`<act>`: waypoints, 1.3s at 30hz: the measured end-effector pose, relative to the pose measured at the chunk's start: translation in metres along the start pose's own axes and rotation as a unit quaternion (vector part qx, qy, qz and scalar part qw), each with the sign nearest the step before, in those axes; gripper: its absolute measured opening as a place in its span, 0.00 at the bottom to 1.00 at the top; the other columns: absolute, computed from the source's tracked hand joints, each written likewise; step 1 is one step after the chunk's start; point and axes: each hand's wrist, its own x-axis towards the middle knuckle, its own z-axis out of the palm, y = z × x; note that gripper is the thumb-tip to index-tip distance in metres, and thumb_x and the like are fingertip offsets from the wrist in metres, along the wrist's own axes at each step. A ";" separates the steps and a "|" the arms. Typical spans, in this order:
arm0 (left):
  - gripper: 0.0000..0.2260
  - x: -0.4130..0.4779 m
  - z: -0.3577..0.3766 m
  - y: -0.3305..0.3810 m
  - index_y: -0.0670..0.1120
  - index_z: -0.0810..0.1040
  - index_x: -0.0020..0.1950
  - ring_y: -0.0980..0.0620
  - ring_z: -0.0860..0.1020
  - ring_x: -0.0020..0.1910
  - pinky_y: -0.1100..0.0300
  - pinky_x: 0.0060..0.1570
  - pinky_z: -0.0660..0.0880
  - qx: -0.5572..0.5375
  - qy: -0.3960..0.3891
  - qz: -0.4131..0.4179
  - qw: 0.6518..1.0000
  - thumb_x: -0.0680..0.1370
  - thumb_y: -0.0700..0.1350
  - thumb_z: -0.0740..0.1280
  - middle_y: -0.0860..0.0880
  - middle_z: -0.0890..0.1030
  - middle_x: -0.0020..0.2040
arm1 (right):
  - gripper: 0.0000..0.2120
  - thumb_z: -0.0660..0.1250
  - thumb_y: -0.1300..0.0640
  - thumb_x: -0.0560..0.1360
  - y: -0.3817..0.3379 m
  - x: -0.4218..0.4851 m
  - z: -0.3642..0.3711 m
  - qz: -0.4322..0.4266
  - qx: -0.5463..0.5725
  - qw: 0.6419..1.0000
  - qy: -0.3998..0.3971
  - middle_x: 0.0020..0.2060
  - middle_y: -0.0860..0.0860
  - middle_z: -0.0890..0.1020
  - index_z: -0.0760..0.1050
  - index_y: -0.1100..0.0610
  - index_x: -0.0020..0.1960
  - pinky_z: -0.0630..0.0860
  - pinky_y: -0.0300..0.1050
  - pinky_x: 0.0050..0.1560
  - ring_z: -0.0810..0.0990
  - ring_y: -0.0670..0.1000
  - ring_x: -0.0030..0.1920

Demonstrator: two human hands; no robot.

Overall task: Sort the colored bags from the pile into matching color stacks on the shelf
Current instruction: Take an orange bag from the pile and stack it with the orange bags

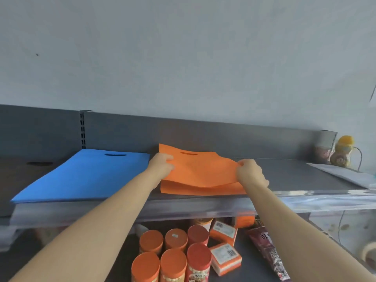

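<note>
Orange bag [200, 169], side edges beneath left hand [162, 165], right hand [251, 173]

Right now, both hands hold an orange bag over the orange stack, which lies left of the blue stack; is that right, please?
Not quite: the head view shows the orange stack lying right of the blue stack. Otherwise yes: the left hand and right hand grip the orange bag over it.

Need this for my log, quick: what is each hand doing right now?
Left hand: grips the top orange bag at its left edge.
Right hand: grips that bag's right edge.
</note>
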 end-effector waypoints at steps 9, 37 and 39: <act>0.22 -0.007 0.008 -0.003 0.44 0.64 0.74 0.46 0.63 0.73 0.54 0.70 0.60 0.101 -0.038 -0.056 0.993 0.80 0.41 0.62 0.44 0.62 0.75 | 0.13 0.53 0.65 0.75 0.016 0.003 0.007 -0.054 -0.040 0.997 -0.048 0.55 0.55 0.77 0.72 0.55 0.54 0.68 0.48 0.52 0.73 0.59 0.50; 0.20 -0.007 0.018 -0.011 0.46 0.65 0.73 0.45 0.65 0.71 0.55 0.66 0.65 0.266 -0.072 -0.015 0.961 0.81 0.40 0.58 0.45 0.62 0.74 | 0.11 0.53 0.68 0.75 0.008 -0.005 0.022 -0.172 -0.184 0.960 -0.123 0.43 0.56 0.74 0.61 0.58 0.36 0.68 0.47 0.44 0.74 0.62 0.57; 0.20 -0.009 0.019 -0.009 0.46 0.64 0.74 0.45 0.63 0.73 0.55 0.69 0.63 0.280 -0.086 -0.008 0.956 0.82 0.40 0.56 0.45 0.61 0.75 | 0.12 0.53 0.68 0.75 0.010 -0.005 0.020 -0.171 -0.193 0.958 -0.125 0.42 0.55 0.71 0.61 0.57 0.36 0.69 0.47 0.44 0.74 0.62 0.56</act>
